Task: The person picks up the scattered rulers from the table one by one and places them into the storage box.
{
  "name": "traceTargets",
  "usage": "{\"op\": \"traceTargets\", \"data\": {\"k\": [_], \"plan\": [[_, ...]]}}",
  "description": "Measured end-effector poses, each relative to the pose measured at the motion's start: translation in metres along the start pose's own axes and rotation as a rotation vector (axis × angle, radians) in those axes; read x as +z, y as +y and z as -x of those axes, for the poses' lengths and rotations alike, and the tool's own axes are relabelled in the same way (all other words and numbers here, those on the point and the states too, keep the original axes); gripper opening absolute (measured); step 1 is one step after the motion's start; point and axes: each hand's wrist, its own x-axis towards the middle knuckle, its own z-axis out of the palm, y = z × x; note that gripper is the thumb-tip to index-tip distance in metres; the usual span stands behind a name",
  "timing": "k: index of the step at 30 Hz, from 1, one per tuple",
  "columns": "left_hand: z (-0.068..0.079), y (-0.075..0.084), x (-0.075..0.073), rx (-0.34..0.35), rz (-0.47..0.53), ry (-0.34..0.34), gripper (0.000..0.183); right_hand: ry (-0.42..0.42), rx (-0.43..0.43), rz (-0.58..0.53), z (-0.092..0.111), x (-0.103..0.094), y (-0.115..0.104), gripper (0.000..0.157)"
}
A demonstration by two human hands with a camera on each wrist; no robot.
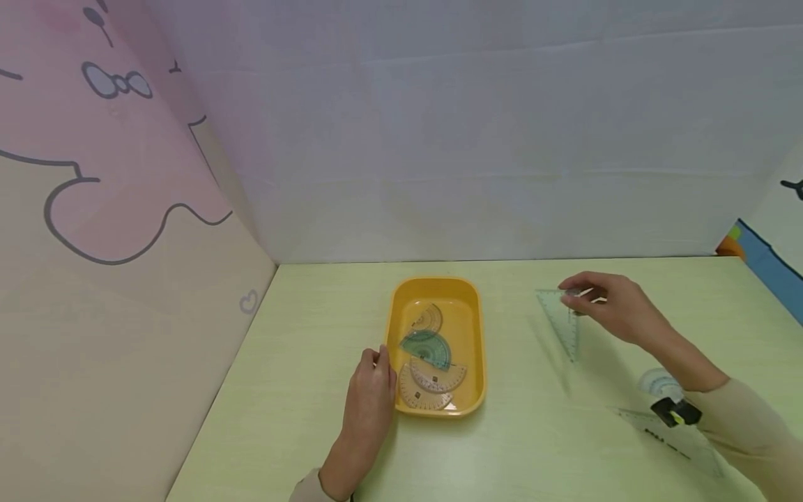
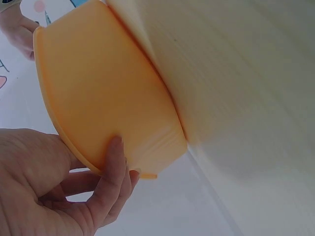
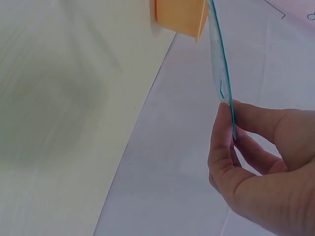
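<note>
My left hand point(image 1: 370, 397) grips the left rim of a yellow plastic tray point(image 1: 480, 348); in the left wrist view the fingers lie against the tray's outer wall point(image 2: 108, 83). Inside the tray several protractors lie overlapping, one of them green point(image 1: 426, 348) and the others clear. To the right of the tray, my right hand point(image 1: 611, 307) pinches a transparent greenish set square point(image 1: 560, 317) by one corner, thumb against fingers. It hangs above the table with a point downward, its shadow falling below. Edge-on, the set square point(image 3: 224, 64) shows as a thin teal line in the right wrist view.
A second set square point(image 1: 674, 443) lies on the pale green table point(image 1: 514, 453) at the lower right, partly behind the right forearm. Just above it is a clear protractor point(image 1: 655, 382). A white wall point(image 1: 477, 139) stands behind, and a pink-patterned wall point(image 1: 125, 209) on the left.
</note>
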Motion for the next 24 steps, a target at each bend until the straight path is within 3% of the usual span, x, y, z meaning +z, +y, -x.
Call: {"op": "traceTargets", "data": {"k": [24], "plan": [[0.0,0.001,-0.002,-0.017,0.0,-0.027,0.038,-0.005,-0.012,-0.07,-0.027,0.01,-0.02,0.027]]}}
